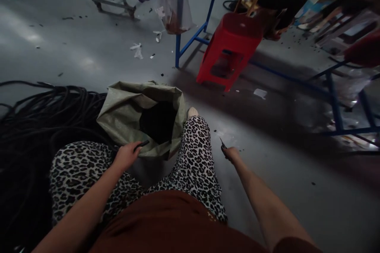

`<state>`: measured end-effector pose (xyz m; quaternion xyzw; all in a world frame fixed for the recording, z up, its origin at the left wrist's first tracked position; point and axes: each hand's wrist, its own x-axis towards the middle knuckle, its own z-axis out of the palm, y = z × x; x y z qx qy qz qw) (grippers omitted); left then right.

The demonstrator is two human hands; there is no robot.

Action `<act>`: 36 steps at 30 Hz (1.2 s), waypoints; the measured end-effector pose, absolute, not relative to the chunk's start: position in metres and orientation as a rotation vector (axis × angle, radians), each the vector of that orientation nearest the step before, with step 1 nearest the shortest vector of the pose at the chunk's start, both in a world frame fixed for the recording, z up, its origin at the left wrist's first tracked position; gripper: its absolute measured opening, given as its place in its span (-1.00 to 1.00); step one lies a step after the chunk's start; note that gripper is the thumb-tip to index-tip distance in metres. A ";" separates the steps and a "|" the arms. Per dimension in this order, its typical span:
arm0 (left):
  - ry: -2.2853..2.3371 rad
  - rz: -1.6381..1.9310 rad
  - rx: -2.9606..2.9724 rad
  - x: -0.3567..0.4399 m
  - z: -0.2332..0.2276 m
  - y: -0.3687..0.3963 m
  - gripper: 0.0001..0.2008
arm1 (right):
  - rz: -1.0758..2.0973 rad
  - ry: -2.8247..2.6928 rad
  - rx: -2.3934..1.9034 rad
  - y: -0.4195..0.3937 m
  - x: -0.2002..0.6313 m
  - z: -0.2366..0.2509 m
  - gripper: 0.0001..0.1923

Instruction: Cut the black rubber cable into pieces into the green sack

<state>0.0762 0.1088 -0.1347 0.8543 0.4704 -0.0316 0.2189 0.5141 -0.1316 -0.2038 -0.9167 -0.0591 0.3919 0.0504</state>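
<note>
My left hand (127,155) is closed around a black rubber strip (141,145), whose end sticks out toward the sack. Just beyond it an open greenish woven sack (123,112) stands on the floor, with dark contents that I cannot make out. My right hand (232,154), out to the right of my knee, grips a small pair of scissors (223,145) with a dark handle and thin blades pointing away from me. A heap of long black strips (59,106) lies on the floor to the left, beside my leg.
A red plastic stool (237,33) stands ahead, next to a blue metal frame (178,43) with a clear plastic bag (175,8) hanging on it. Scraps of plastic (137,50) litter the floor. Another seated person's legs (282,12) show at upper right.
</note>
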 end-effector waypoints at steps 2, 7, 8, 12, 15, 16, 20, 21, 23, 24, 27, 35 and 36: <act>1.273 -0.065 2.367 0.073 -0.136 0.109 -0.60 | 1.115 -0.382 -2.986 -0.123 0.532 -0.215 -0.70; 1.250 -0.060 2.352 0.072 -0.130 0.109 -0.59 | 1.063 -0.606 -3.111 -0.105 0.564 -0.242 -0.57; 1.251 -0.059 2.347 0.072 -0.128 0.109 -0.59 | 1.078 -0.613 -3.120 -0.103 0.569 -0.247 -0.57; 1.218 -0.092 2.328 0.072 -0.125 0.111 -0.59 | 1.114 -0.642 -3.151 -0.097 0.587 -0.265 -0.59; 1.218 -0.150 2.308 0.071 -0.125 0.113 -0.60 | 1.157 -0.657 -3.153 -0.093 0.599 -0.279 -0.62; 1.216 -0.170 2.300 0.071 -0.125 0.114 -0.60 | 1.173 -0.666 -3.149 -0.092 0.602 -0.284 -0.62; 1.206 -0.231 2.289 0.074 -0.124 0.117 -0.59 | 1.220 -0.698 -3.144 -0.088 0.613 -0.300 -0.60; 1.213 -0.244 2.288 0.075 -0.123 0.117 -0.59 | 1.225 -0.706 -3.150 -0.086 0.614 -0.304 -0.59; 1.235 -0.253 2.287 0.077 -0.121 0.116 -0.60 | 1.242 -0.719 -3.164 -0.082 0.616 -0.310 -0.58; 1.246 -0.253 2.284 0.078 -0.120 0.115 -0.60 | 1.250 -0.719 -3.171 -0.080 0.617 -0.312 -0.58; 1.284 -0.249 2.273 0.078 -0.120 0.112 -0.61 | 1.282 -0.720 -3.180 -0.074 0.618 -0.317 -0.58; 1.364 -0.252 2.235 0.072 -0.123 0.105 -0.52 | 1.315 -0.712 -3.202 -0.058 0.617 -0.317 -0.60; 1.377 -0.245 2.229 0.072 -0.122 0.105 -0.50 | 1.313 -0.732 -3.197 -0.056 0.616 -0.316 -0.63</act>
